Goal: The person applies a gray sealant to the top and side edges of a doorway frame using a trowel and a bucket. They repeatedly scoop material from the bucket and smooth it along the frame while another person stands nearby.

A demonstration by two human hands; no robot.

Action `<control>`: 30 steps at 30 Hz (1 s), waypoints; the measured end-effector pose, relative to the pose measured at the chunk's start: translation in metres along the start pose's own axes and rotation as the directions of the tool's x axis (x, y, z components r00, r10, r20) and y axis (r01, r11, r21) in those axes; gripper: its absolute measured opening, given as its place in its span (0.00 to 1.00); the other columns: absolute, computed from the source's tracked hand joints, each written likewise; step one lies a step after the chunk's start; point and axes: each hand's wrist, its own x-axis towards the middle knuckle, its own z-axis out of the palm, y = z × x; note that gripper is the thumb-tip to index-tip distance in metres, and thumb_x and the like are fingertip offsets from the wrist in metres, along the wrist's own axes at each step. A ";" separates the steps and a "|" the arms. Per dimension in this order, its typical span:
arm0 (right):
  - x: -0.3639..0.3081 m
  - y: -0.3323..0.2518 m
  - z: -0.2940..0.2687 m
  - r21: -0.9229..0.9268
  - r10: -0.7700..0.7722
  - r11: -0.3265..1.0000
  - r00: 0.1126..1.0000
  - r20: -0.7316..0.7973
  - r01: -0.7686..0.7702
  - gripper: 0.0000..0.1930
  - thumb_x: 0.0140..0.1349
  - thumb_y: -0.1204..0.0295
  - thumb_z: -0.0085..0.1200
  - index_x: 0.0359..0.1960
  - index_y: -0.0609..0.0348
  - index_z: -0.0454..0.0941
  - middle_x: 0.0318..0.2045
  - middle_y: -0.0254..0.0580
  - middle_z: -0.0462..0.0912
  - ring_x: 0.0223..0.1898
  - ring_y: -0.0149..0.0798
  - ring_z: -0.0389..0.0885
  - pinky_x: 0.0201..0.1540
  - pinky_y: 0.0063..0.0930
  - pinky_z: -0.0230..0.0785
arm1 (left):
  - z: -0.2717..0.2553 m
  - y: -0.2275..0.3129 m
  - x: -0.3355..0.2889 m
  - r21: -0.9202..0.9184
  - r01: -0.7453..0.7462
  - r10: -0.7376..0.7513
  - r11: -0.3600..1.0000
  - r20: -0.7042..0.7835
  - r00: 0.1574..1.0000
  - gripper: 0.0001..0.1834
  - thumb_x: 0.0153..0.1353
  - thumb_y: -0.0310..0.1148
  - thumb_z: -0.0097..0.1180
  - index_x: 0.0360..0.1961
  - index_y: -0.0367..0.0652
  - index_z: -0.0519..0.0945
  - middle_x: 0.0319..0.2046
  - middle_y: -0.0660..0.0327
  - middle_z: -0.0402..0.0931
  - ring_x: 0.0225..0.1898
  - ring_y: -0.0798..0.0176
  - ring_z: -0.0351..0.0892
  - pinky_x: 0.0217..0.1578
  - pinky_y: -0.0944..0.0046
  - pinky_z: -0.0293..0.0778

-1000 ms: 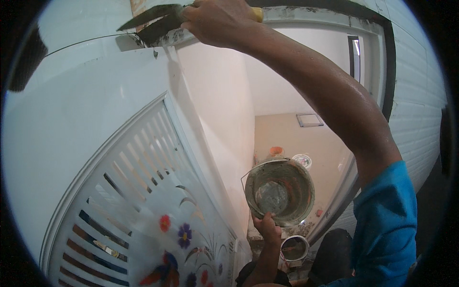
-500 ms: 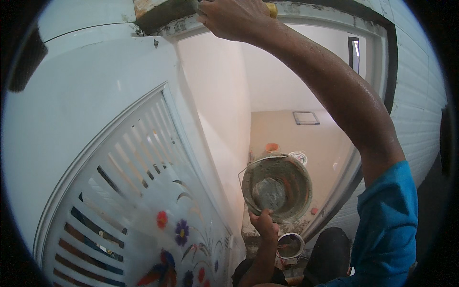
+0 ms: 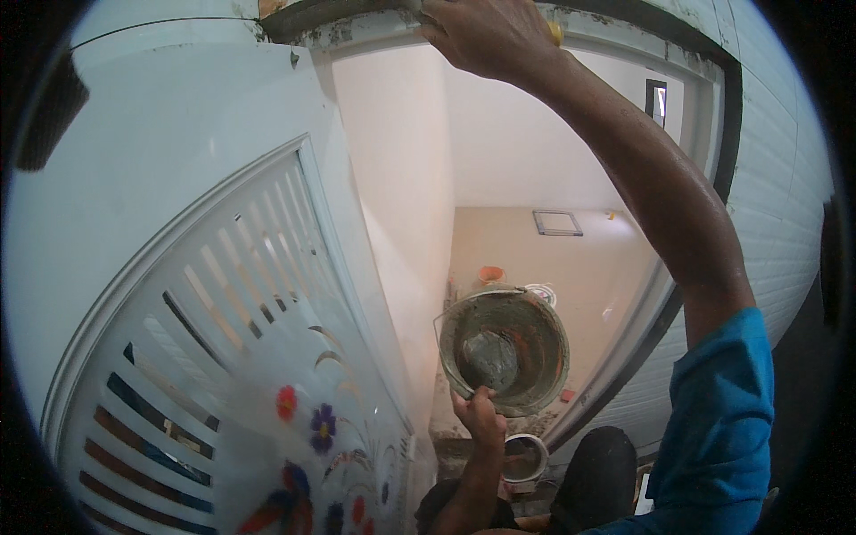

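Observation:
Gripped at its rim, a dirty mortar bucket (image 3: 544,357) hangs tilted in my left hand (image 3: 481,415), its mouth facing me. Wet grey mortar (image 3: 491,358) lies in the bottom, and the wire handle rests against the far side. My right hand (image 3: 490,31) is raised at the top of the door frame (image 3: 357,42), closed around a trowel whose yellow handle end (image 3: 555,34) sticks out past the wrist side. Most of its blade is hidden by the fingers and cut off by the picture's upper edge.
A white door (image 3: 196,98) with slats and painted flowers stands at the left. Below the held bucket is another bucket (image 3: 524,457) near my knee (image 3: 596,473). An orange container (image 3: 491,275) and a rectangular frame (image 3: 558,223) lie on the floor beyond. White tiled wall (image 3: 776,178) borders the right.
My right hand has shifted right and slightly up along the top of the door frame. In the picture the held bucket and my left hand sit slightly further left, as the view has moved.

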 end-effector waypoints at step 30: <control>-0.148 0.051 -0.030 0.434 0.140 0.894 0.990 -0.034 -0.111 0.15 0.73 0.59 0.49 0.43 0.58 0.80 0.27 0.40 0.82 0.25 0.32 0.81 0.28 0.30 0.74 | 0.006 0.023 -0.011 -0.004 -0.119 0.119 0.993 -0.065 0.991 0.41 0.42 0.15 0.53 0.64 0.34 0.67 0.57 0.53 0.71 0.52 0.57 0.74 0.46 0.64 0.74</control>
